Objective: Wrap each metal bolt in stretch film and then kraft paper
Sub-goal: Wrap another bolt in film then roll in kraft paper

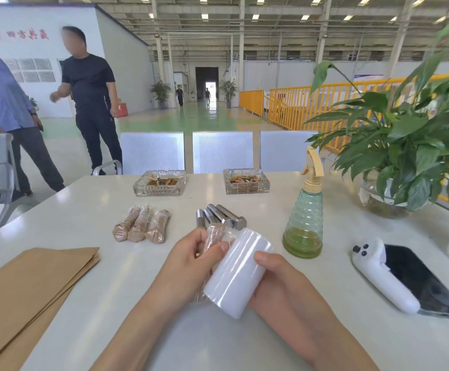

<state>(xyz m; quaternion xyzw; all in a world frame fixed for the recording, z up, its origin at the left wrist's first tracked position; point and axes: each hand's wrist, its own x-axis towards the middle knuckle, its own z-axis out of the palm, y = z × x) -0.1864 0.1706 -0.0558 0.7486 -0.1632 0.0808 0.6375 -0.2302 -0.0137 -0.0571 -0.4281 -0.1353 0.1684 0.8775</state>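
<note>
**Film going around a bolt, mid-wrap**

The hands are working just above the near edge of the desk point(89, 210). The right hand point(276, 277) is gripping the stretch film roll point(238, 271), thumb on top, while the left hand point(191, 261) is pinching a partly filmed bolt point(214, 236), its long axis pointing up and away from the person. Film is trailing loosely between bolt and roll; keeping it taut and overlapping each turn would likely serve best. Four bare bolts point(219, 216) are lying beyond, three wrapped bolts point(141, 223) to their left, and kraft paper sheets point(30, 285) are waiting at the near left
</note>
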